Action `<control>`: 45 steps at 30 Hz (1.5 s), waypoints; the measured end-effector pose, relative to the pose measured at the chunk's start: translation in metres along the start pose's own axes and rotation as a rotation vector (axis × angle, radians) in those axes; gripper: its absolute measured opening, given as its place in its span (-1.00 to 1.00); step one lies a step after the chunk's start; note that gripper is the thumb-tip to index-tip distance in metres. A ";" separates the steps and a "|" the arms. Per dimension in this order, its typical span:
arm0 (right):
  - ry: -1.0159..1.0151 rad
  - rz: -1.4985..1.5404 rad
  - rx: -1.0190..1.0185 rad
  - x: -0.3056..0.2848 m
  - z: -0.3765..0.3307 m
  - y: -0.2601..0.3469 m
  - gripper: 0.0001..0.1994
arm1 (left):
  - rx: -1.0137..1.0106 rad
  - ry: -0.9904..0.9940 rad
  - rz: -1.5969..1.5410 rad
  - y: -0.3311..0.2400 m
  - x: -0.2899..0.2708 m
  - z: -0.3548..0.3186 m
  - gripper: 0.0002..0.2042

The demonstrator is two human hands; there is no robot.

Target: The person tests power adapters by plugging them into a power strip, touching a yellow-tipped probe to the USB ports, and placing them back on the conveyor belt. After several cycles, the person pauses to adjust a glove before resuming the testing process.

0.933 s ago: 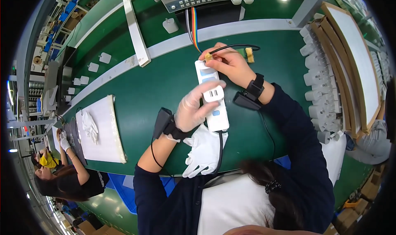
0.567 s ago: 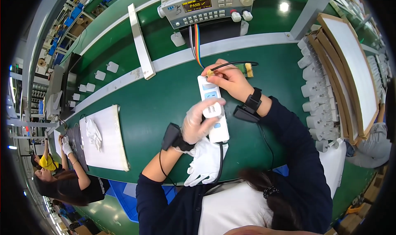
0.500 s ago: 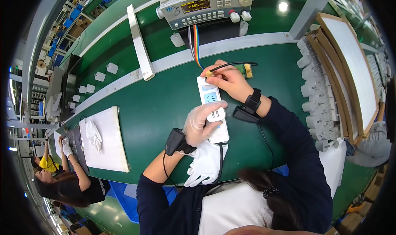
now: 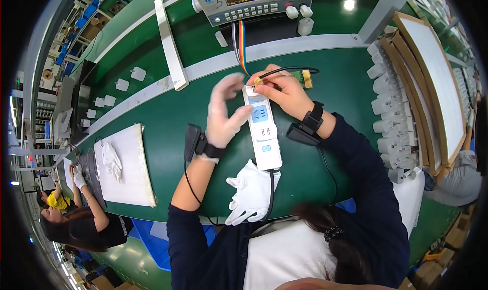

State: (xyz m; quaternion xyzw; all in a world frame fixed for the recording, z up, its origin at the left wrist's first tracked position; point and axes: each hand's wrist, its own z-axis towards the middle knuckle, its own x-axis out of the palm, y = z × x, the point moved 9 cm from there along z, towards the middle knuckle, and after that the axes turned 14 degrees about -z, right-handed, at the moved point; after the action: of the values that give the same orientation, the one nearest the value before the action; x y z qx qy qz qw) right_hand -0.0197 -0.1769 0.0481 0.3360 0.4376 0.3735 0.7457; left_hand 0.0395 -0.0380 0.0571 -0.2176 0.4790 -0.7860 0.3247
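A white power strip (image 4: 268, 160) with light-blue sockets lies lengthwise before me. In its lower part sits a small white block with two USB ports (image 4: 266, 133); whether it is a separate charger is hard to tell. At the far end is another white charger (image 4: 254, 93). My right hand (image 4: 288, 97), bare, is closed with thumb and finger on a yellow connector (image 4: 258, 81) on a black cable, right at that far charger. My left hand (image 4: 223, 114), in a thin translucent glove, is open left of the strip, thumb near its edge.
A bench tester (image 4: 254, 7) with a display and rainbow ribbon cable stands behind. A green circuit board (image 4: 304, 79) lies beyond my right hand. White gloves (image 4: 249, 196) lie nearer me. White chargers (image 4: 384, 109) line the right; a white board (image 4: 127, 168) and a person (image 4: 76, 226) are left.
My left hand has let go of the white USB block, which stays on the strip, and moved up and left with fingers spread. My right hand still pinches the connector.
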 end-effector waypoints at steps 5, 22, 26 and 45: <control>-0.156 0.122 -0.121 -0.033 0.007 0.051 -0.88 | -0.087 0.201 0.202 0.041 0.021 0.008 -0.57; 0.179 -0.127 -0.023 0.012 -0.058 0.049 -0.88 | 0.015 -0.236 -0.208 0.016 -0.057 0.073 -0.56; 0.190 -0.110 -0.068 0.015 -0.053 0.053 -0.90 | -0.058 0.041 0.763 0.031 -0.080 0.125 -0.53; 0.182 -0.022 -0.125 0.023 -0.051 0.057 -0.90 | -0.409 -0.228 1.484 0.074 -0.343 0.087 -0.67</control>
State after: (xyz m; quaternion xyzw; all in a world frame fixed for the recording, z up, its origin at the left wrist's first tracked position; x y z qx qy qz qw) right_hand -0.0733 -0.1200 0.0660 0.2485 0.4830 0.4209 0.7265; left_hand 0.3570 0.1313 0.0189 0.0248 0.5983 -0.2316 0.7666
